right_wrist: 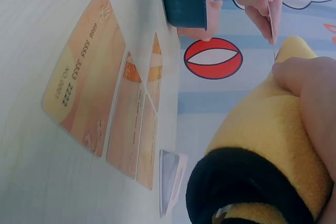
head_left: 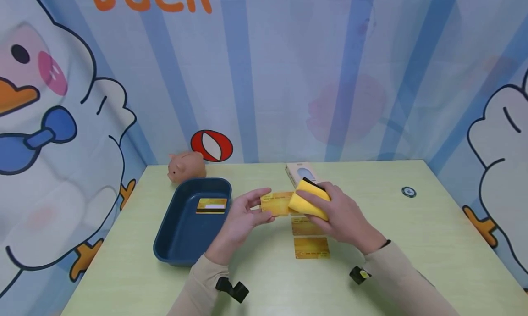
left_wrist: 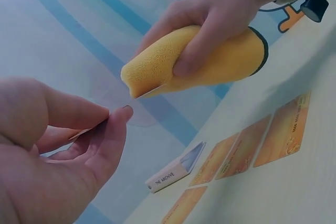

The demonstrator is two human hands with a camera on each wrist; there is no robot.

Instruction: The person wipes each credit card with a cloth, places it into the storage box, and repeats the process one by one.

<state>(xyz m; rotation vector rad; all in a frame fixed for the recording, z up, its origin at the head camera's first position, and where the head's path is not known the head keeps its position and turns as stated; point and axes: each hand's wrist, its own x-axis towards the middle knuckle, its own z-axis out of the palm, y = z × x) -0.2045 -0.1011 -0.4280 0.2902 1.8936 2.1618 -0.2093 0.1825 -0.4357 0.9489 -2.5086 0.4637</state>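
Fingers of the right hand (head_left: 344,213) are curled round a folded yellow cloth (head_left: 307,206), and those of the left hand (head_left: 242,213) pinch a yellow card (head_left: 274,203) that reaches across to it, whether tucked inside or just behind the folds I cannot tell. Below spreads a pale green table (head_left: 412,252), where, reckoned from that card, a blue tray (head_left: 183,240) sits at nine o'clock, a piggy bank (head_left: 186,167) at ten, a box (head_left: 296,171) marked THE ARCHIVE at one, loose cards (head_left: 312,248) between four and five, another card (head_left: 211,206) toward the tray's two o'clock side, and a round chip (head_left: 409,192) at three.
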